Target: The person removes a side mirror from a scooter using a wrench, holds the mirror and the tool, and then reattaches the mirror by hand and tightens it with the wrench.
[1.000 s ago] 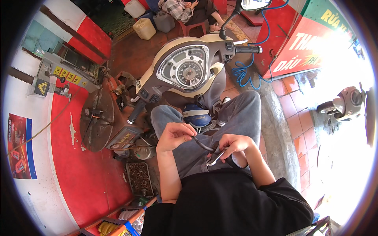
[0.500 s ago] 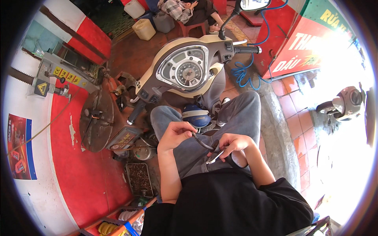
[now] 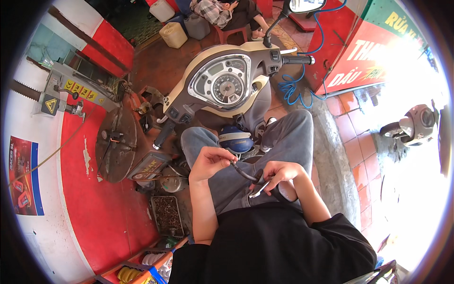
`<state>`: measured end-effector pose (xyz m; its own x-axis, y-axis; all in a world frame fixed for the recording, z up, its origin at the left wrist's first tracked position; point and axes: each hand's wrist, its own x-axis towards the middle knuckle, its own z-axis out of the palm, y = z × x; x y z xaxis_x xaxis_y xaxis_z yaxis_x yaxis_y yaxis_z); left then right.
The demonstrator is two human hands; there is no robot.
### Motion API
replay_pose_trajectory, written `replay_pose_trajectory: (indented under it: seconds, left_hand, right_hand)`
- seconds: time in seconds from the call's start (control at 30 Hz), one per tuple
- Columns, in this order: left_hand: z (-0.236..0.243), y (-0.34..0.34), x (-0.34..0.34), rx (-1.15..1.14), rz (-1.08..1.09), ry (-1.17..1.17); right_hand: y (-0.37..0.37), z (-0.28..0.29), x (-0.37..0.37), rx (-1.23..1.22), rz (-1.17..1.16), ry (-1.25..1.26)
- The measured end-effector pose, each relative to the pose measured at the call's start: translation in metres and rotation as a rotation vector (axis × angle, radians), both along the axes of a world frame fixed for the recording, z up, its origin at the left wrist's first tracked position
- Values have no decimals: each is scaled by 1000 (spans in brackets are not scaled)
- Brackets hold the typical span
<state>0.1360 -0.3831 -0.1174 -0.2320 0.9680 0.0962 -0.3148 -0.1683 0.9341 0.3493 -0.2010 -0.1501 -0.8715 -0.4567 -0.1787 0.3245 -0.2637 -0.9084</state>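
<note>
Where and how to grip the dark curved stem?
I'd pinch the dark stem mid-length from above, fingers across its narrow width: that stretch is slim, bends gently and lies uncovered. The left hand pinches its upper-left end; the right hand, with the silver tool, crowds the other, so both ends look like poorer choices.
</note>
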Motion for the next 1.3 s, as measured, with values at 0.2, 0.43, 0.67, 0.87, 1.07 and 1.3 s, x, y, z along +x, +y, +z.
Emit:
replay_pose_trajectory:
  seconds: [0.2,0.43,0.67,0.87,1.07,1.3]
  left_hand:
    - [-1,-1,1,20,26,-25]
    - [8,2,1,-43,-1,52]
    - [3,4,-1,-136,-18,67]
    - [9,19,18,-75,81,-4]
    - [-2,22,23,19,169,-13]
    - [3,13,13,135,19,-30]
  right_hand:
    - [1,7,-2,-66,-3,-3]
    - [1,-3,-1,-70,-1,-21]
    - [0,-4,-1,-68,-4,-23]
    - [1,5,-4,-42,-12,26]
    - [0,-4,-2,-84,-2,-49]
    - [3,4,1,-68,-49,11]
